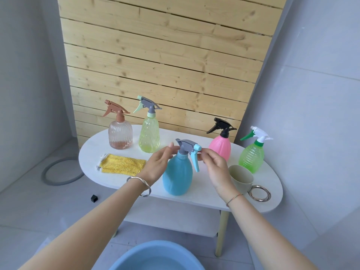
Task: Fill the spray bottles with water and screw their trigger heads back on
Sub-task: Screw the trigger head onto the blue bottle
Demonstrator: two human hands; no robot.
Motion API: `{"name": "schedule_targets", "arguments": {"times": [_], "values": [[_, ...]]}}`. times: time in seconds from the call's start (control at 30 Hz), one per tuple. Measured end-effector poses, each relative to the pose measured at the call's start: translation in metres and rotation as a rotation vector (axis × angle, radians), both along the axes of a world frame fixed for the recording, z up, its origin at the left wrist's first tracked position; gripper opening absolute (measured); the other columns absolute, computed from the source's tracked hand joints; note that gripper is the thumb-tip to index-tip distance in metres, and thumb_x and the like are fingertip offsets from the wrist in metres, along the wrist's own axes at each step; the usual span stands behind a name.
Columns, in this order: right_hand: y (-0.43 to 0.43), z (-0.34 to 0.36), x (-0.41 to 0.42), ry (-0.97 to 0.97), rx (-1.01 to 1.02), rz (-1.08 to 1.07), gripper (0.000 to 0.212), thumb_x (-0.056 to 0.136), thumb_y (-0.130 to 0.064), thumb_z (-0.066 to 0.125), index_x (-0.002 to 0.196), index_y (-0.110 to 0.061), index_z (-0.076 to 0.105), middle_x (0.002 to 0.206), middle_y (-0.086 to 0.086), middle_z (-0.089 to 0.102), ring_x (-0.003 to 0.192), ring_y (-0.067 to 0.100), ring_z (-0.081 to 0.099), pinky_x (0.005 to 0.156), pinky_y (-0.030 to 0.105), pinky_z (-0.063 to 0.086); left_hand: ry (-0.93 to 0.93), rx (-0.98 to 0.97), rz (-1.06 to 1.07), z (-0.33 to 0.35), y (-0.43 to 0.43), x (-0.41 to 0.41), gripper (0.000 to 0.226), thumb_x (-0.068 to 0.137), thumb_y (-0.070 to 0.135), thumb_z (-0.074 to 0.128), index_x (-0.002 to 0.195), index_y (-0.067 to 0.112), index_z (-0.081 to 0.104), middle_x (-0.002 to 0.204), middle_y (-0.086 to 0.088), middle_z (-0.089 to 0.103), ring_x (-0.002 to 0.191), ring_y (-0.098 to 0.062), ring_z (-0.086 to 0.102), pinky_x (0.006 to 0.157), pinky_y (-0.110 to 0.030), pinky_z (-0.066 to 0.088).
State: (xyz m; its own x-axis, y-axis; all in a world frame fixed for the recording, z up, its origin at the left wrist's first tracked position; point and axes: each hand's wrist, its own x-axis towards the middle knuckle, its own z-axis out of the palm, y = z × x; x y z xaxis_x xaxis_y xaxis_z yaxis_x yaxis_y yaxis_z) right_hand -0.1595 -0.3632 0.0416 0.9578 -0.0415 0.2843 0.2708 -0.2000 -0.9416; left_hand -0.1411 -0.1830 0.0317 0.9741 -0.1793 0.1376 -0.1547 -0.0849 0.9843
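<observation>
A blue spray bottle [178, 176] stands near the front of the white oval table [93, 151], with its grey and blue trigger head [187, 146] on top. My left hand [159, 162] hovers at the back of the head, fingers spread. My right hand [214, 166] has its fingertips pinched at the nozzle and trigger. Behind stand a clear brown bottle [120, 135], a yellow-green bottle [149, 135], a pink bottle [220, 147] and a green bottle [252, 156], all with heads on.
A beige cup [241, 178] with a metal ring handle sits right of the blue bottle. A folded yellow cloth [122, 164] lies at the left. A blue basin [157, 258] of water is on the floor below me. A grey hose ring [58, 172] lies on the floor.
</observation>
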Motion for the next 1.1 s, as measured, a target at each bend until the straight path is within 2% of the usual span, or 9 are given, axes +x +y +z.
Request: {"name": "schedule_targets", "arguments": {"times": [0.07, 0.23, 0.43, 0.57, 0.67, 0.77, 0.9, 1.03, 1.1], "values": [[-0.003, -0.002, 0.005, 0.080, -0.052, 0.116, 0.025, 0.096, -0.013, 0.052, 0.106, -0.032, 0.064, 0.107, -0.015, 0.069, 0.106, -0.001, 0.059, 0.094, 0.019, 0.043, 0.032, 0.030, -0.035, -0.004, -0.001, 0.001, 0.036, 0.099, 0.034, 0.048, 0.132, 0.021, 0.053, 0.132, 0.005, 0.056, 0.122, -0.011, 0.051, 0.103, -0.026, 0.036], [-0.003, 0.009, 0.019, 0.200, -0.161, 0.293, 0.028, 0.092, -0.015, 0.060, 0.108, -0.037, 0.062, 0.113, -0.019, 0.065, 0.104, -0.010, 0.058, 0.089, 0.011, 0.042, 0.001, 0.200, -0.103, -0.025, 0.009, 0.008, 0.074, 0.074, 0.021, 0.082, 0.137, 0.018, 0.043, 0.132, 0.004, 0.054, 0.123, -0.009, 0.052, 0.108, -0.026, 0.039], [0.008, 0.009, 0.039, 0.174, -0.228, 0.304, 0.028, 0.081, -0.014, 0.073, 0.107, -0.023, 0.068, 0.113, -0.013, 0.068, 0.112, 0.001, 0.058, 0.096, 0.016, 0.045, -0.036, 0.200, -0.134, -0.037, 0.013, 0.021, 0.063, 0.070, 0.022, 0.085, 0.125, 0.022, 0.055, 0.119, 0.006, 0.064, 0.110, -0.009, 0.062, 0.098, -0.030, 0.050], [0.018, -0.007, 0.035, -0.013, -0.152, 0.065, 0.024, 0.073, -0.014, 0.080, 0.086, -0.031, 0.070, 0.093, -0.017, 0.071, 0.095, -0.006, 0.063, 0.087, 0.012, 0.045, -0.060, 0.159, -0.123, -0.042, 0.010, 0.020, 0.062, 0.072, 0.020, 0.083, 0.126, 0.024, 0.053, 0.120, 0.006, 0.064, 0.110, -0.007, 0.062, 0.095, -0.021, 0.049], [0.027, -0.018, 0.033, -0.112, -0.138, -0.151, 0.020, 0.072, -0.017, 0.080, 0.086, -0.025, 0.069, 0.089, -0.015, 0.070, 0.093, 0.003, 0.062, 0.083, 0.013, 0.044, -0.081, 0.239, -0.140, -0.044, 0.014, 0.023, 0.071, 0.078, 0.028, 0.079, 0.139, 0.022, 0.045, 0.134, 0.010, 0.054, 0.122, -0.005, 0.051, 0.104, -0.023, 0.040], [0.030, -0.021, 0.032, -0.144, -0.071, -0.336, 0.032, 0.071, -0.022, 0.081, 0.088, -0.018, 0.054, 0.088, -0.007, 0.058, 0.086, 0.008, 0.051, 0.077, 0.013, 0.038, -0.094, 0.293, -0.045, -0.049, 0.016, 0.021, 0.073, 0.077, 0.034, 0.078, 0.140, 0.027, 0.041, 0.134, 0.009, 0.047, 0.120, -0.010, 0.049, 0.098, -0.026, 0.042], [0.012, -0.015, 0.034, -0.002, -0.023, -0.151, 0.023, 0.082, -0.021, 0.072, 0.100, -0.013, 0.061, 0.093, -0.011, 0.060, 0.085, -0.001, 0.055, 0.077, 0.005, 0.040, -0.069, 0.254, -0.050, -0.055, 0.006, 0.015, 0.069, 0.075, 0.035, 0.079, 0.134, 0.028, 0.045, 0.131, 0.007, 0.050, 0.117, -0.012, 0.053, 0.093, -0.024, 0.043], [-0.009, -0.016, 0.037, 0.055, -0.104, 0.023, 0.019, 0.087, -0.024, 0.067, 0.106, -0.022, 0.067, 0.112, -0.006, 0.068, 0.109, 0.006, 0.061, 0.098, 0.025, 0.046, -0.057, 0.288, -0.062, -0.060, -0.006, 0.023, 0.079, 0.073, 0.037, 0.081, 0.139, 0.026, 0.040, 0.138, 0.007, 0.046, 0.125, -0.012, 0.047, 0.097, -0.021, 0.035], [-0.013, -0.013, 0.038, 0.074, -0.105, 0.115, 0.023, 0.089, -0.019, 0.065, 0.112, -0.019, 0.064, 0.117, -0.007, 0.066, 0.111, 0.002, 0.060, 0.097, 0.019, 0.045, -0.054, 0.315, -0.072, -0.058, -0.015, 0.027, 0.087, 0.069, 0.041, 0.083, 0.142, 0.026, 0.037, 0.141, 0.006, 0.045, 0.127, -0.011, 0.044, 0.100, -0.022, 0.035]]}}
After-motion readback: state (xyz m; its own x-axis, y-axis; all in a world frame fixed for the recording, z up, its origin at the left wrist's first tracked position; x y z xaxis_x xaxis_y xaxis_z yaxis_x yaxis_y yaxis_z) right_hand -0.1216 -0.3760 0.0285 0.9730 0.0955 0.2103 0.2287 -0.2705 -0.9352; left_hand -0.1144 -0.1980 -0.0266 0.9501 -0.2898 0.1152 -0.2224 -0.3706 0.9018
